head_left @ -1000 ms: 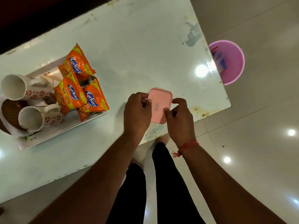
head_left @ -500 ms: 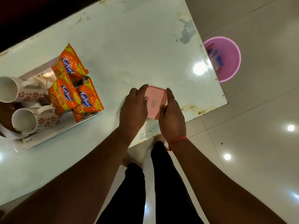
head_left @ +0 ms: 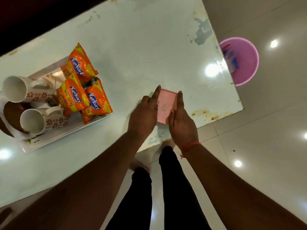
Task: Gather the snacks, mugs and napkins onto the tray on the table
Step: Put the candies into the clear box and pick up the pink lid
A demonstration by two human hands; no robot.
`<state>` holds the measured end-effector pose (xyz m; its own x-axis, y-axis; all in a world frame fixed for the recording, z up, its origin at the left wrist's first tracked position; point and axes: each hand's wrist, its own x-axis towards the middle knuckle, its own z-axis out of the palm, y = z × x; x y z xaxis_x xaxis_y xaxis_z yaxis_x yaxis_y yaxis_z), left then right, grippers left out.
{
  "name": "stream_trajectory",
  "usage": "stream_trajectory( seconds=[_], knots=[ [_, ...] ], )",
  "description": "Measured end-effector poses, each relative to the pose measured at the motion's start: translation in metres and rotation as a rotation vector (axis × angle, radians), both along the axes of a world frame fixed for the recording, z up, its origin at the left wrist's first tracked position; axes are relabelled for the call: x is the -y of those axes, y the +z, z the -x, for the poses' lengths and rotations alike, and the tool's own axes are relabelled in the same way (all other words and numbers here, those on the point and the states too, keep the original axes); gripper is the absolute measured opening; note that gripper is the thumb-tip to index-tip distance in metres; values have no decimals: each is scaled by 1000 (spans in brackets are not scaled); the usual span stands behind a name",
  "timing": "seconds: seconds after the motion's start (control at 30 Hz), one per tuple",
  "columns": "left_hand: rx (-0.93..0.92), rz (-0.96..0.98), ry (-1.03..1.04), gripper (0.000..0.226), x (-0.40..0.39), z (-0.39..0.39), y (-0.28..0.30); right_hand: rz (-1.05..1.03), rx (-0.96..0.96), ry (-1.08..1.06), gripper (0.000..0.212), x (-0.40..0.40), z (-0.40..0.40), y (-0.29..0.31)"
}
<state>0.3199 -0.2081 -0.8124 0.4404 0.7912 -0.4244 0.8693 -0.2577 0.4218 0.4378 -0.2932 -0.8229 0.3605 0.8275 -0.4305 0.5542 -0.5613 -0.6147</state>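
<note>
Tray [head_left: 69, 135] work looks mostly finished: at about nine o'clock from the hands, the white tray on the table [head_left: 149, 47] already carries two floral mugs [head_left: 33, 120] lying on their sides, three orange snack packets [head_left: 79, 95] piled against them at the tray's three o'clock end, and something brown and white under the mugs that may be napkins, though I cannot tell for sure. What seems left is the pink flat box [head_left: 166, 105], resting on the table near its near edge, well apart from the tray. Left hand [head_left: 144, 115] lies against the box's nine o'clock side with fingers stretched straight and loosely spread; right hand [head_left: 181, 125] presses flat along its three o'clock side, fingers together and extended. Both hands flank the box with palms facing each other, neither curled round it, so it is bracketed rather than gripped. Beyond the table corner at two o'clock stands a pink bucket [head_left: 245, 63] on the floor
</note>
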Motion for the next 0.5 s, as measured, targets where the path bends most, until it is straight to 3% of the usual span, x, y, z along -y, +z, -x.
stream_trajectory(
  seconds=[0.17, 0.27, 0.5],
  knots=[
    [181, -1, 252, 60, 9, -1, 14, -80, -41, -134, 63, -19, 8, 5],
    [230, -73, 369, 47, -1, 5, 16, -152, -55, -89, 58, -51, 17, 5],
    [65, -52, 553, 49, -62, 21, 24, -145, -61, 145, 59, -138, 43, 19]
  ],
)
